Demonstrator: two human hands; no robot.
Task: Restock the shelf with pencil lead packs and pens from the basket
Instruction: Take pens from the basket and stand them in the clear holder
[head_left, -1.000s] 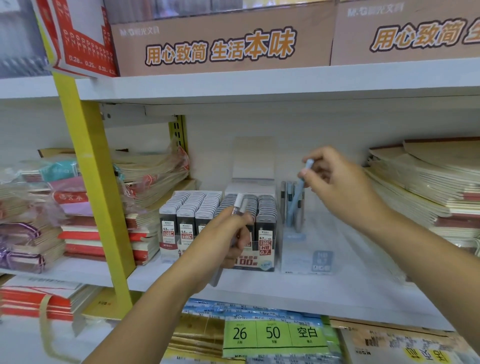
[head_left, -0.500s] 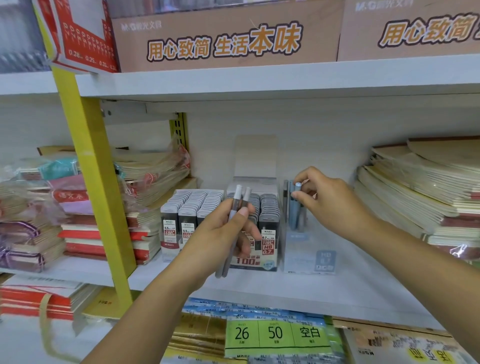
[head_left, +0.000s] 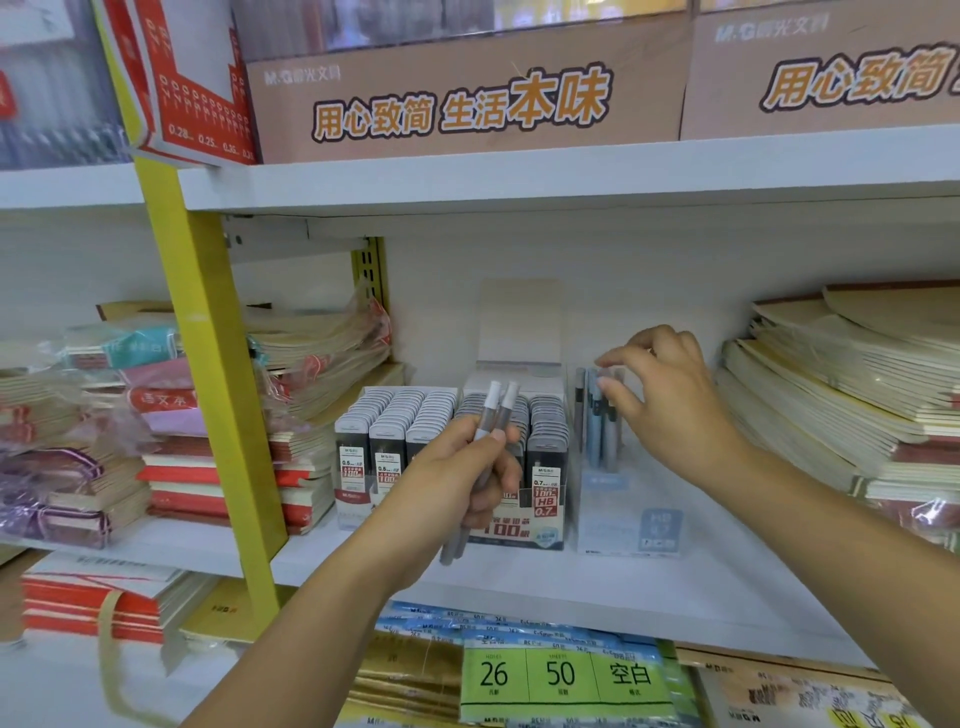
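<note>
My left hand (head_left: 457, 478) grips two grey pens with white caps (head_left: 494, 408), held upright in front of the pencil lead packs (head_left: 395, 415). These packs fill two display boxes on the white shelf (head_left: 675, 592). To their right is a clear display box (head_left: 623, 525) with several blue and grey pens (head_left: 592, 431) upright at its back. My right hand (head_left: 665, 395) hovers over those pens with fingers loosely spread, the thumb tip touching their tops. No basket is in view.
Stacks of notebooks (head_left: 831, 405) lie right of the clear box, and wrapped notebook bundles (head_left: 311, 358) left of the lead packs. A yellow upright post (head_left: 208, 364) divides the shelving. Cardboard boxes (head_left: 467, 93) sit on the shelf above, paper packs (head_left: 561, 675) below.
My right hand lowered a blue pen into the clear box and let go; its fingers now spread above the pen tops. My left hand raised its two pens slightly.
</note>
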